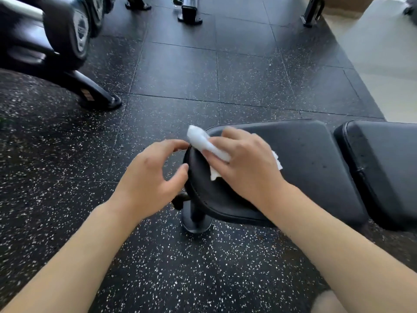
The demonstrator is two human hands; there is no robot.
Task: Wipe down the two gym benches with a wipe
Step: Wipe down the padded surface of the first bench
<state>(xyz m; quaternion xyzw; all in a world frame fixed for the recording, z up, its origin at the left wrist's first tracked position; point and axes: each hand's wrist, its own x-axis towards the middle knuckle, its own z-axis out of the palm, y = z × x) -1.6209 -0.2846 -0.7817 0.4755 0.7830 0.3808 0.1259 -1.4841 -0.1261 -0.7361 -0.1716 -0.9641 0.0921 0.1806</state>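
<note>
A black padded gym bench (311,168) runs from the centre to the right edge, with a seat pad and a second pad (383,168) beside it. My right hand (246,168) holds a crumpled white wipe (203,141) against the left end of the seat pad. The wipe sticks out past my fingers over the pad's edge. My left hand (153,177) hovers just left of the pad's end, fingers loosely curled, fingertips close to the wipe and holding nothing that I can see.
The bench's metal foot (196,220) stands on speckled black rubber floor tiles (176,73). A dumbbell rack (56,48) with a black leg fills the upper left. More equipment legs (188,12) stand at the back. Pale flooring (381,57) begins at the upper right.
</note>
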